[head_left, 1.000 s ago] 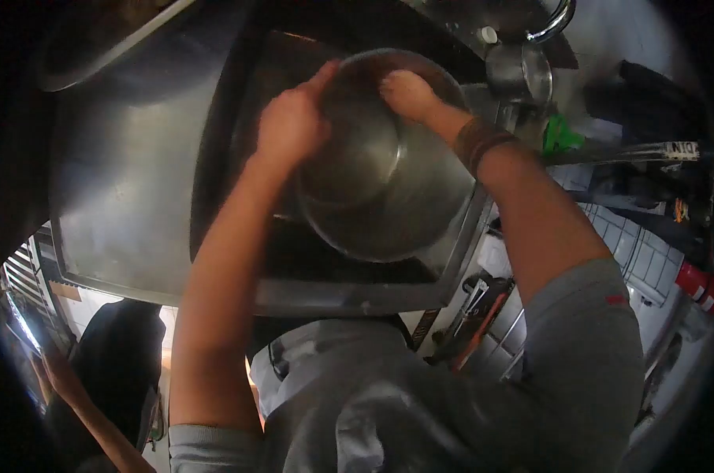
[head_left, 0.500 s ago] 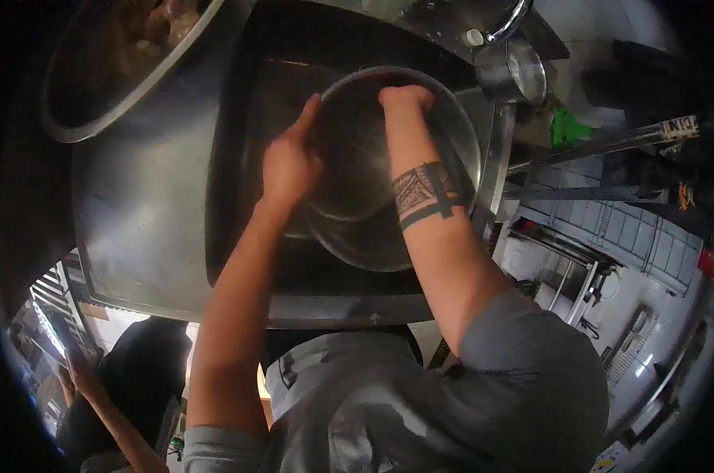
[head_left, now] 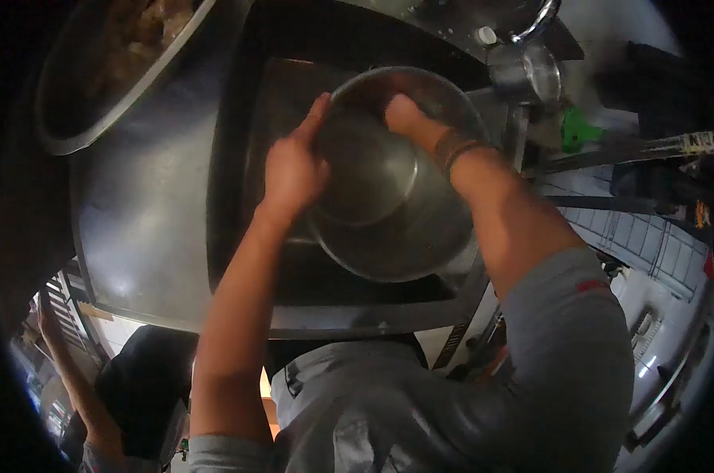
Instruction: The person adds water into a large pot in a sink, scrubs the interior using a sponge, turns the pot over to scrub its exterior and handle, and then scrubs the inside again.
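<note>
A large round metal bowl [head_left: 420, 244] sits tilted in the dark sink basin [head_left: 239, 244]. My left hand [head_left: 294, 169] grips its left rim, with the index finger stretched along the edge and the thumb on the inner side. My right hand [head_left: 407, 117] reaches down inside the bowl against its far wall. The fingers of that hand are in shadow and blurred, so whatever they hold, if anything, cannot be made out. The bowl's round bottom shines between my two arms.
Another big metal bowl [head_left: 120, 130] with brownish food stands at upper left, beside the steel counter [head_left: 144, 213]. A small metal pot [head_left: 526, 75], a faucet [head_left: 540, 20] and a green plastic object [head_left: 580, 130] are at upper right. Another person's arm [head_left: 77, 386] shows at lower left.
My right forearm has swung outward to the right and its elbow has risen, while the hand stays by the bowl's far wall. My left hand keeps its hold on the rim.
</note>
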Available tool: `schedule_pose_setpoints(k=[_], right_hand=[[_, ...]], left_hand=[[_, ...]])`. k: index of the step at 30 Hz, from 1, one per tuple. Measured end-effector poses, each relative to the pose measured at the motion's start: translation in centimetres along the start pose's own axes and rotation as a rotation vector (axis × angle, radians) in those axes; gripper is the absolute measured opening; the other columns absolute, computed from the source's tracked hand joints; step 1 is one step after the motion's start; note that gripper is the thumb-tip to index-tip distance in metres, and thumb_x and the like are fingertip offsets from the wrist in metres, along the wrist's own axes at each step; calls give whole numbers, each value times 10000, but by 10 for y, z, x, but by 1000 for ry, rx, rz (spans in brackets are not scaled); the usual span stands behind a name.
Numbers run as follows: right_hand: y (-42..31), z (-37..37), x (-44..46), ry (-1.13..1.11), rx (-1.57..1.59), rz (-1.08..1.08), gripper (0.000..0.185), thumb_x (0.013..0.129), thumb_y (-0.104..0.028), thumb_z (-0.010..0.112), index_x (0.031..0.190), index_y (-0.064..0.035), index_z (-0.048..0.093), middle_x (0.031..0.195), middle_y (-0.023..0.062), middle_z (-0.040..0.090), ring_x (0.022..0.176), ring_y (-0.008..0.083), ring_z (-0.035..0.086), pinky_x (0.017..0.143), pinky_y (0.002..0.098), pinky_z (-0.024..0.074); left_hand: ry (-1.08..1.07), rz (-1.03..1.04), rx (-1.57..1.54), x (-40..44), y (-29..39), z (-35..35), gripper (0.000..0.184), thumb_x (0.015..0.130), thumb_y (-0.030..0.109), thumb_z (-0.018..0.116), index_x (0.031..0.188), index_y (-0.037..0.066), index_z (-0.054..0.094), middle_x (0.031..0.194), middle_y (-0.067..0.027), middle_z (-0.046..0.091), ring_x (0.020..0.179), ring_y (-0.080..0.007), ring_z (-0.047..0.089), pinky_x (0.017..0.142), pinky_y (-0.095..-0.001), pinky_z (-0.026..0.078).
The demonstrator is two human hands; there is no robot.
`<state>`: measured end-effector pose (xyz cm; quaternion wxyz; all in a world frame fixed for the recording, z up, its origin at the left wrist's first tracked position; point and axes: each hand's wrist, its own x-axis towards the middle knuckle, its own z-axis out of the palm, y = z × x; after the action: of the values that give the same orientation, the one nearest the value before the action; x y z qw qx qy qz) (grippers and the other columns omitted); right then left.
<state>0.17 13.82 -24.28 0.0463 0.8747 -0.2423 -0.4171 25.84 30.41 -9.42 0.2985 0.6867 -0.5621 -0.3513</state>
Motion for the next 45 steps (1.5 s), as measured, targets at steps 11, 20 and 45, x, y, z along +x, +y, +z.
schedule_pose_setpoints(k=[11, 20, 45], right_hand=[[-163, -114, -72, -7, 1937, 187, 306, 979, -164, 495, 1189, -41, 681, 1249, 183, 680, 1200, 354, 629, 1014, 505, 482], [-141, -99, -170, 467, 1409, 161, 156, 901, -25, 544, 1009, -18, 657, 1035, 209, 674, 942, 356, 648, 833, 448, 504], [279, -29, -162, 301, 613, 953, 353, 880, -338, 630, 1061, -67, 764, 1173, 210, 710, 1101, 397, 681, 932, 477, 530]], left_hand=[[198, -97, -48, -12, -1, 6, 780, 804, -21, 579, 1513, 298, 511, 1075, -198, 730, 862, -400, 709, 774, -456, 548], [108, -136, -37, -13, 4, -8, 831, 776, -21, 578, 1533, 310, 484, 1165, -174, 725, 941, -376, 715, 831, -471, 549], [122, -135, -69, -11, 1, -7, 768, 802, -21, 552, 1502, 294, 509, 1144, -202, 713, 989, -432, 684, 870, -499, 540]])
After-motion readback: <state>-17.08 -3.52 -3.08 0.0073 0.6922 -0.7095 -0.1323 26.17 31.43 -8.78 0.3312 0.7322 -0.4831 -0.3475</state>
